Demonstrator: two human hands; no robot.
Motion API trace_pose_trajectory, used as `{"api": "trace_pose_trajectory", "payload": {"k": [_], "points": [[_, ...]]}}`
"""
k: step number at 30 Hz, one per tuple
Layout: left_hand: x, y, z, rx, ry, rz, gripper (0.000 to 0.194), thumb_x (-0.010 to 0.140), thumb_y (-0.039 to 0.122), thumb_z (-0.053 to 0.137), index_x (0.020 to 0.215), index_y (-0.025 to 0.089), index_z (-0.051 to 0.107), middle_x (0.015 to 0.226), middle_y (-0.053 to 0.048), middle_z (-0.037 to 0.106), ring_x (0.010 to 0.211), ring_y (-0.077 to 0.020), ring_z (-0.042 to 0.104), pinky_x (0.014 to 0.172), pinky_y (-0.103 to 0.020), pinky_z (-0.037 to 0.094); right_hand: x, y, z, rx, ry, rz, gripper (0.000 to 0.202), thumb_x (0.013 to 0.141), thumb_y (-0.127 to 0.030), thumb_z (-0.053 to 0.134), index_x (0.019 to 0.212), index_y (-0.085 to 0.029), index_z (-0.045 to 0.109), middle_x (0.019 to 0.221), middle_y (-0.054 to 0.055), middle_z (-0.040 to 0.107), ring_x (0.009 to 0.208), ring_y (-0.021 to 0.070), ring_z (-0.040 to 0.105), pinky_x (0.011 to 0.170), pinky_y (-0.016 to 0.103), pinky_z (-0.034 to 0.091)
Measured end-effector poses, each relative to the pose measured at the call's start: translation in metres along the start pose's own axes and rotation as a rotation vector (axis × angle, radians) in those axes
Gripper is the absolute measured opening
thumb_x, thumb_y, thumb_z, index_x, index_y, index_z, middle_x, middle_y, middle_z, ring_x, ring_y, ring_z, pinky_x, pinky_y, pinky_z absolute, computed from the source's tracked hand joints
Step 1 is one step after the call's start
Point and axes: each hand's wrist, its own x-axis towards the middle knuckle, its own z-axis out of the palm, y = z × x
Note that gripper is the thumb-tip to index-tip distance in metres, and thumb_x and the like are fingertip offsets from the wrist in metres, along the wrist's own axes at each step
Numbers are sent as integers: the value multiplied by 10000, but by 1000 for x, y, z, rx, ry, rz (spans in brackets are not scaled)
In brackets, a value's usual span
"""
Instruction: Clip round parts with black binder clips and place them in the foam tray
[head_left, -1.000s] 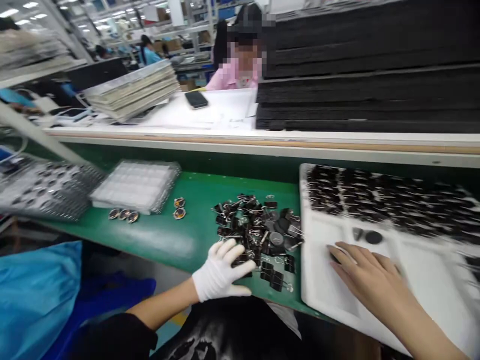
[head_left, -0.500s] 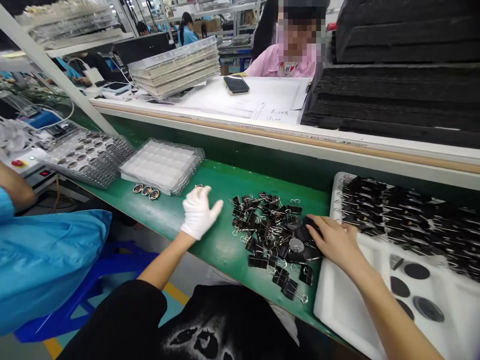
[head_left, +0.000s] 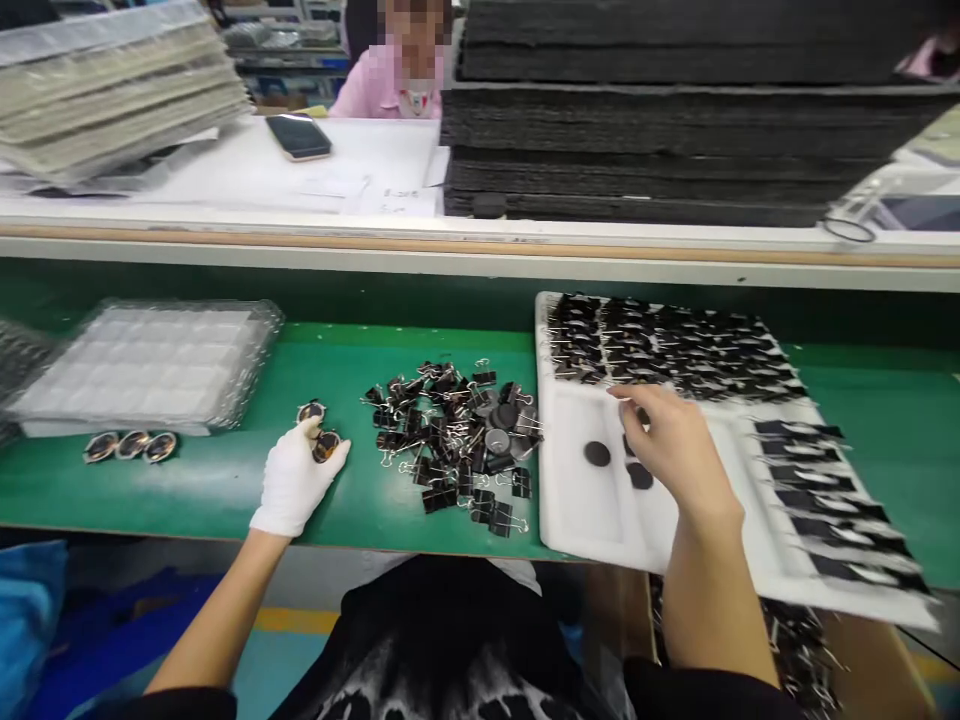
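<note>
My left hand [head_left: 292, 485], in a white glove, is over the green bench at centre left. Its thumb and fingers are around a round metal-rimmed disc [head_left: 327, 446] with a dark, amber-tinted face. Just beyond the fingertips lies a second rimmed disc [head_left: 310, 411]. My bare right hand [head_left: 679, 445] hovers over the white tray [head_left: 577, 515], thumb and forefinger apart, with nothing visible between them. Flat black discs [head_left: 598, 453] lie in the tray below and left of it. Between my hands is a heap of black binder clips [head_left: 427, 430], with dark and grey discs [head_left: 497, 440] at its right side.
Clipped black pieces [head_left: 675, 340] fill the tray's back and right side. Three rimmed discs [head_left: 131, 445] lie before a stack of clear trays [head_left: 142, 365]. Behind runs a raised shelf edge [head_left: 337, 250] bearing black sheets [head_left: 637, 150] and a phone [head_left: 298, 136]. A person in pink sits opposite.
The view has swung right. My right hand has left the disc pile and moved over the white tray. My left hand has closed from spread fingers around a rimmed disc.
</note>
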Motion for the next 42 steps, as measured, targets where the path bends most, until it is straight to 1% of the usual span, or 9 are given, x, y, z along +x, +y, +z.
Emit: {"api": "trace_pose_trajectory", "payload": {"k": [3, 7, 12, 16, 20, 23, 30, 38, 42], "points": [[2, -2, 2, -28, -15, 58, 677, 820, 602, 682, 1313, 148, 593, 1037, -112, 730, 968, -308, 713, 875, -415, 569, -26, 14, -4, -185, -85, 66, 302, 975, -293, 532, 1198, -231, 726, 1139, 125, 724, 1041, 341, 659, 860, 483, 496], [-2, -4, 0, -106, -23, 240, 479, 872, 577, 653, 1137, 177, 658, 1080, -125, 693, 983, -275, 710, 860, -395, 589, -47, 25, 15, -299, -277, -51, 294, 915, -328, 679, 1194, -287, 761, 1195, 162, 671, 1062, 369, 616, 812, 494, 496], [-3, 26, -16, -389, -143, 228, 284, 889, 507, 656, 953, 232, 676, 942, -54, 733, 837, -195, 699, 791, -328, 593, -38, 25, 13, -57, -246, -189, 345, 1038, -400, 472, 1066, -254, 784, 1163, 158, 713, 1036, 344, 657, 817, 489, 527], [29, 97, -32, -825, -157, -121, 340, 945, 515, 590, 1053, 202, 665, 844, -25, 704, 590, -124, 577, 553, -278, 504, 8, -36, -9, 430, -246, -66, 358, 1017, -533, 539, 1163, -274, 739, 1043, 104, 771, 925, 284, 725, 774, 414, 589], [75, 170, -40, -1256, -334, -4, 484, 1001, 546, 542, 1310, 180, 605, 1061, -93, 718, 736, -114, 638, 620, -242, 516, 66, -135, -3, 878, -313, -108, 320, 943, -513, 660, 1081, -235, 739, 1013, 71, 764, 820, 226, 743, 767, 385, 611], [92, 199, -41, -1318, -323, 68, 470, 1031, 544, 505, 1351, 213, 596, 1115, -85, 703, 754, -107, 638, 620, -222, 507, 97, -178, 14, 983, -213, -123, 290, 913, -450, 696, 1082, -214, 692, 1017, 60, 732, 763, 192, 730, 707, 346, 579], [95, 199, -32, -1273, -336, 273, 627, 1071, 627, 270, 1460, 195, 504, 1133, -112, 691, 624, -80, 537, 577, -247, 477, 115, -178, 49, 692, 46, -75, 438, 848, -439, 750, 1185, -225, 572, 965, 36, 619, 757, 175, 593, 709, 339, 499], [114, 200, -32, -1183, -414, 274, 422, 1013, 314, 525, 1395, 134, 524, 1043, -103, 730, 787, -137, 639, 596, -231, 511, 136, -162, 62, 733, -248, -107, 675, 744, -506, 807, 1313, -233, 569, 1163, 89, 642, 936, 232, 648, 795, 393, 546], [126, 193, -36, -1189, -248, 205, 415, 1020, 285, 477, 1407, 136, 490, 1030, -95, 747, 585, -61, 543, 574, -222, 487, 148, -135, 55, 668, -383, -255, 586, 789, -508, 779, 1295, -243, 650, 1127, 83, 685, 927, 241, 671, 812, 407, 571]]}}
